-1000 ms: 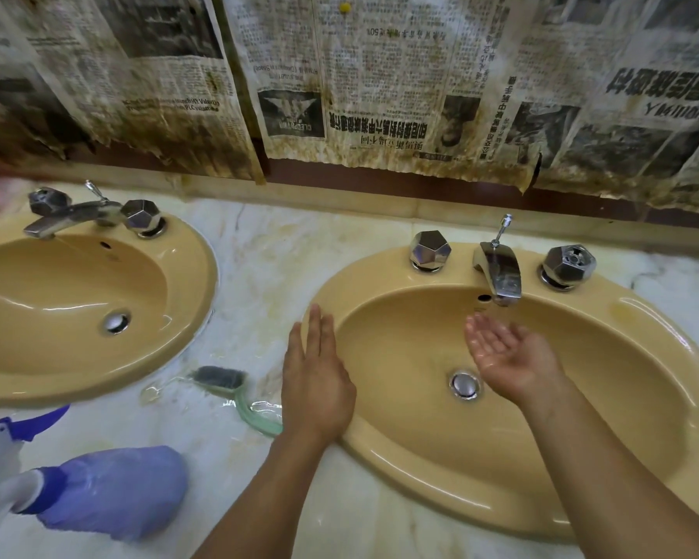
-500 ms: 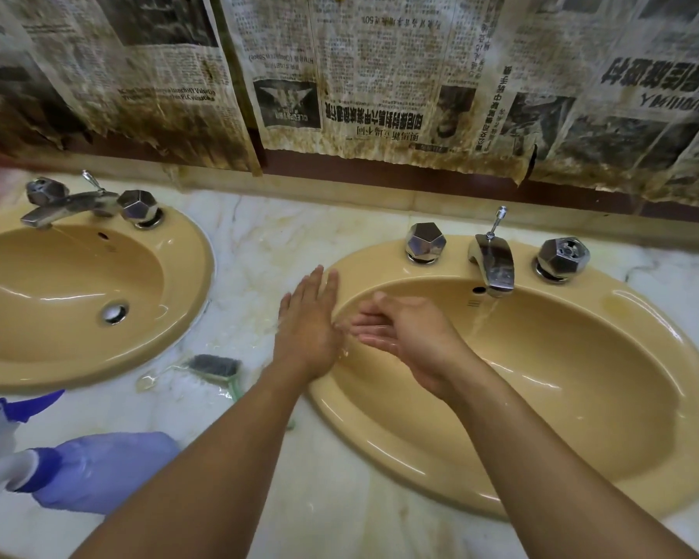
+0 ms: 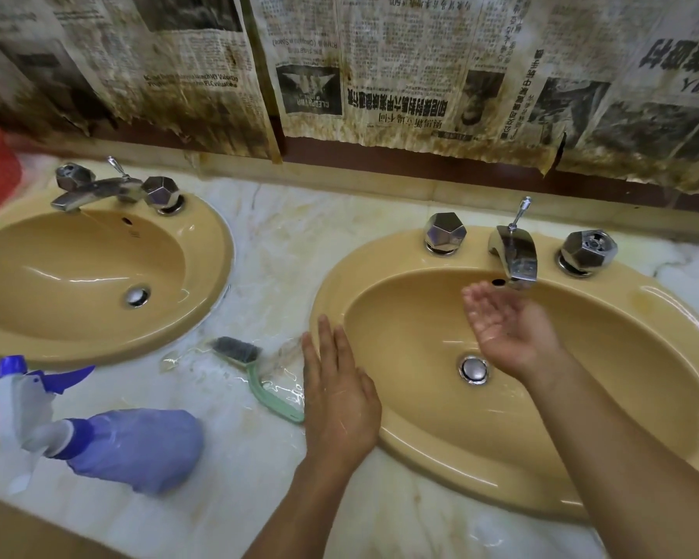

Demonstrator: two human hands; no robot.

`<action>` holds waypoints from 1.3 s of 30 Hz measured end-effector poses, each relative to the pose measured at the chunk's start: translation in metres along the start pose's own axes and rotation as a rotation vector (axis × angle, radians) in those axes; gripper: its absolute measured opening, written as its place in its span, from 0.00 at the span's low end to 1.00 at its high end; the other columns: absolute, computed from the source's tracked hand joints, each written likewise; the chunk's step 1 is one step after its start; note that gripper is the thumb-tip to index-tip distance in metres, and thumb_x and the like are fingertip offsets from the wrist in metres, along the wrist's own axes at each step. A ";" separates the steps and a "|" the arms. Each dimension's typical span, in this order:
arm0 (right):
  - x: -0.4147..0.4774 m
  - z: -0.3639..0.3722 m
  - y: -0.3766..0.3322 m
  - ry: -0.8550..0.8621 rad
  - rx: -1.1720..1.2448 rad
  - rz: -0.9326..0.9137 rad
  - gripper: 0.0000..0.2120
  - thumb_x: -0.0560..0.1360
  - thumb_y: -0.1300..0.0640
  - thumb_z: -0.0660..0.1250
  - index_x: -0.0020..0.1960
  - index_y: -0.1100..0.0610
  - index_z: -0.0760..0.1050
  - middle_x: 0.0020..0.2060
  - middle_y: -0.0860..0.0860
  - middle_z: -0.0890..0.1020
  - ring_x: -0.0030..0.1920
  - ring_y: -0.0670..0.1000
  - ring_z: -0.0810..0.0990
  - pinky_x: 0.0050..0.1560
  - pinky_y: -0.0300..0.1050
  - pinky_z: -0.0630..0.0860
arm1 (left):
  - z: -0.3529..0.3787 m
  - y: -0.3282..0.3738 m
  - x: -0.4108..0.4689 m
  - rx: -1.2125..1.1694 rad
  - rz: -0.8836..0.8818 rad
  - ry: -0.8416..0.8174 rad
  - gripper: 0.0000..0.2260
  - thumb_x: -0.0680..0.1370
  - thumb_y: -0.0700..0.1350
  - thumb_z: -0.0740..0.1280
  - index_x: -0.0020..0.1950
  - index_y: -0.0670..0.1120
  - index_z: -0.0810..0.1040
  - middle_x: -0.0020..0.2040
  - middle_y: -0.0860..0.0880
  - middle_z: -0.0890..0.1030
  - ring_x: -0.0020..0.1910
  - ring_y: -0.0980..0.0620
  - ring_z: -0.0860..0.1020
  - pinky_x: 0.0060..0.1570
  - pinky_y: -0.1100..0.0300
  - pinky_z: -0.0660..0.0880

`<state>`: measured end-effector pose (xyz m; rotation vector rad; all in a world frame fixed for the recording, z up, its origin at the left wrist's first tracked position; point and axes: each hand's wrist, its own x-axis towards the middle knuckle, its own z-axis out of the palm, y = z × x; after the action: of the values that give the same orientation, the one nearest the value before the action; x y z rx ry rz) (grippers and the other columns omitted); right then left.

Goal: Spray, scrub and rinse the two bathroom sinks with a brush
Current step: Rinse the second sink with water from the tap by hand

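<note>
Left hand (image 3: 340,401) is lying flat, right hand (image 3: 505,324) cupping empty; wet brush (image 3: 255,373) is looking light, slippery, best gripped mid-handle.

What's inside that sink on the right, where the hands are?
A cupped right hand, palm up under the spout, and a chrome drain plug lower down. The forearm hides part of the right sink wall beneath it.

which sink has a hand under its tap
The right sink: the right hand is cupped palm-up under its tap. The left sink has no hand in it.
</note>
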<state>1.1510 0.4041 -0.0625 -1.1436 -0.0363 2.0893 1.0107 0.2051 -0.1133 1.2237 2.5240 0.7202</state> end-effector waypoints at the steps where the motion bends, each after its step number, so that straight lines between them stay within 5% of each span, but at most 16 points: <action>1: -0.004 0.011 0.014 -0.035 -0.088 0.040 0.13 0.84 0.59 0.60 0.56 0.67 0.79 0.45 0.60 0.86 0.41 0.58 0.88 0.40 0.48 0.86 | -0.002 0.000 0.001 0.033 0.009 0.000 0.32 0.80 0.52 0.41 0.85 0.45 0.46 0.83 0.53 0.35 0.82 0.48 0.33 0.77 0.59 0.36; 5: -0.040 0.052 0.067 -0.275 -0.567 0.133 0.17 0.86 0.57 0.58 0.56 0.70 0.78 0.52 0.67 0.85 0.53 0.62 0.86 0.58 0.53 0.82 | -0.001 -0.007 0.011 0.097 0.030 -0.032 0.34 0.78 0.52 0.43 0.85 0.43 0.49 0.84 0.52 0.38 0.83 0.46 0.37 0.79 0.56 0.38; 9: -0.061 0.057 0.081 -0.307 -0.943 -0.082 0.15 0.85 0.56 0.60 0.53 0.66 0.80 0.52 0.66 0.85 0.54 0.59 0.85 0.62 0.51 0.81 | -0.011 -0.010 0.038 0.143 0.029 -0.120 0.34 0.80 0.47 0.56 0.85 0.44 0.47 0.84 0.50 0.39 0.83 0.42 0.40 0.81 0.46 0.47; 14: -0.024 0.007 0.019 -0.071 -0.359 -0.014 0.18 0.86 0.54 0.57 0.59 0.69 0.77 0.56 0.66 0.83 0.55 0.62 0.84 0.51 0.51 0.84 | -0.019 -0.009 0.064 0.145 0.036 -0.141 0.37 0.80 0.46 0.61 0.85 0.47 0.44 0.84 0.51 0.37 0.83 0.46 0.41 0.80 0.48 0.42; 18: 0.002 -0.029 -0.023 0.035 0.221 -0.015 0.18 0.87 0.54 0.55 0.64 0.65 0.76 0.54 0.62 0.85 0.52 0.60 0.87 0.49 0.54 0.83 | -0.017 -0.007 0.044 0.171 0.078 -0.157 0.36 0.78 0.47 0.52 0.84 0.41 0.42 0.84 0.47 0.38 0.82 0.46 0.35 0.81 0.47 0.40; 25: 0.005 -0.010 0.000 -0.023 -0.054 0.048 0.13 0.84 0.58 0.60 0.57 0.66 0.79 0.43 0.60 0.87 0.41 0.57 0.88 0.36 0.48 0.84 | -0.032 -0.019 0.009 0.288 0.256 -0.293 0.38 0.79 0.64 0.35 0.83 0.41 0.39 0.83 0.46 0.35 0.80 0.52 0.29 0.79 0.56 0.32; 29: -0.035 0.026 0.050 -0.240 -0.441 0.194 0.18 0.85 0.56 0.59 0.59 0.71 0.77 0.51 0.66 0.85 0.49 0.63 0.87 0.47 0.52 0.86 | -0.054 -0.032 0.013 0.294 0.339 -0.438 0.39 0.82 0.68 0.46 0.84 0.46 0.38 0.82 0.52 0.33 0.79 0.57 0.29 0.78 0.59 0.33; 33: -0.058 0.040 0.073 -0.342 -0.686 0.111 0.19 0.86 0.55 0.59 0.60 0.72 0.76 0.54 0.69 0.84 0.55 0.64 0.85 0.58 0.53 0.82 | -0.051 -0.043 0.027 0.240 0.359 -0.400 0.41 0.78 0.71 0.44 0.84 0.49 0.38 0.83 0.54 0.33 0.79 0.59 0.30 0.79 0.55 0.35; 36: -0.045 0.028 0.061 -0.222 -0.594 0.032 0.20 0.86 0.53 0.57 0.57 0.70 0.77 0.52 0.68 0.84 0.53 0.63 0.86 0.53 0.50 0.84 | -0.035 -0.039 0.049 0.193 0.228 -0.315 0.44 0.75 0.69 0.44 0.83 0.46 0.36 0.82 0.51 0.31 0.80 0.53 0.30 0.78 0.55 0.33; 39: -0.017 0.001 0.022 -0.053 -0.258 0.034 0.23 0.87 0.51 0.53 0.58 0.69 0.76 0.55 0.66 0.83 0.53 0.62 0.84 0.51 0.52 0.83 | -0.028 -0.035 0.063 0.245 0.172 -0.292 0.44 0.74 0.66 0.43 0.83 0.45 0.35 0.82 0.49 0.30 0.81 0.48 0.31 0.80 0.50 0.35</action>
<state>1.1428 0.3772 -0.0574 -1.2455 -0.3218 2.1912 0.9368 0.2267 -0.1084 1.5166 2.3334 0.2441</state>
